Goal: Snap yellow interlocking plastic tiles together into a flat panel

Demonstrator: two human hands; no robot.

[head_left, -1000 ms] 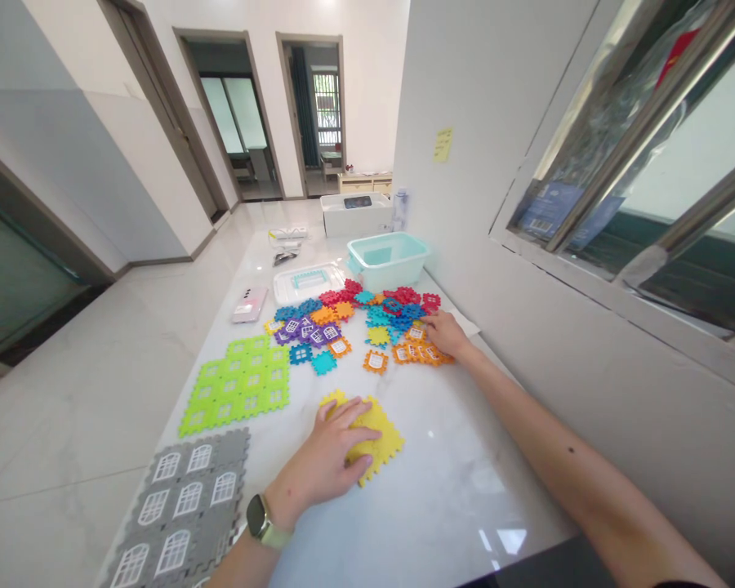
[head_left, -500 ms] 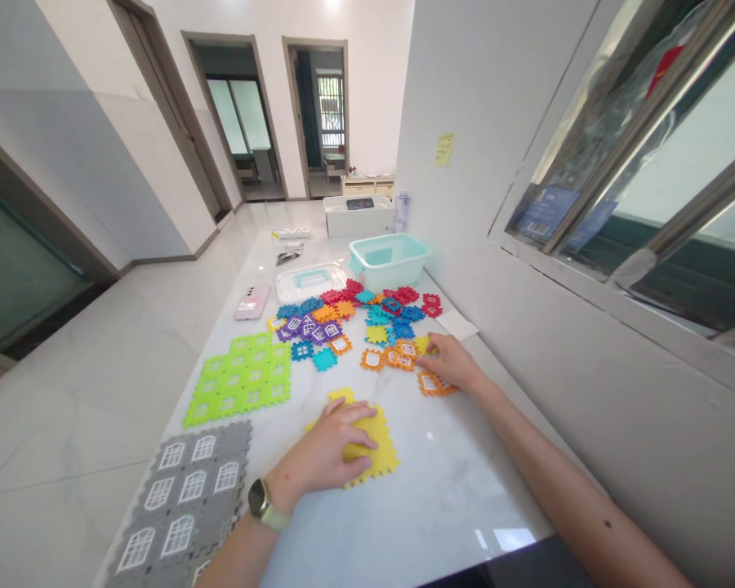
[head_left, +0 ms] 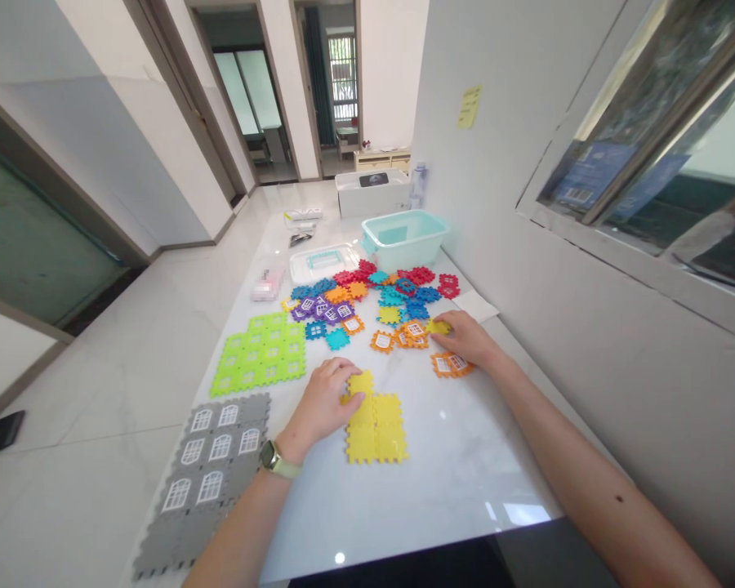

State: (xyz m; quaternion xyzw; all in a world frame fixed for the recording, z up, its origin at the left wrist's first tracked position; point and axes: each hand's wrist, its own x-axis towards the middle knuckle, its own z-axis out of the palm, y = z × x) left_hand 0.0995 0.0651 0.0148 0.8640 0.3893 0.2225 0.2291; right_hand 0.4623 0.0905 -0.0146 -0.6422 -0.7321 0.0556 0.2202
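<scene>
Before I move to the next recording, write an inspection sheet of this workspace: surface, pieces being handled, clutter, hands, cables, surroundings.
Surface: glossy white tabletop, reflections near the front edge.
Pieces handled: yellow panel of joined squares; one separate yellow piece.
Clutter: loose coloured pieces, green panel, grey panel, teal bin, lid.
Hands: left hand touches the yellow panel's upper left; right hand holds the yellow piece.
Cables: cannot tell; dark item too small.
Surroundings: wall with yellow note and barred window, right.

Bare table (head_left: pixel 465 441) right of the yellow panel (head_left: pixel 376 429) leaves passage, while loose tiles (head_left: pixel 389 315) crowd before the bin (head_left: pixel 404 251).
</scene>
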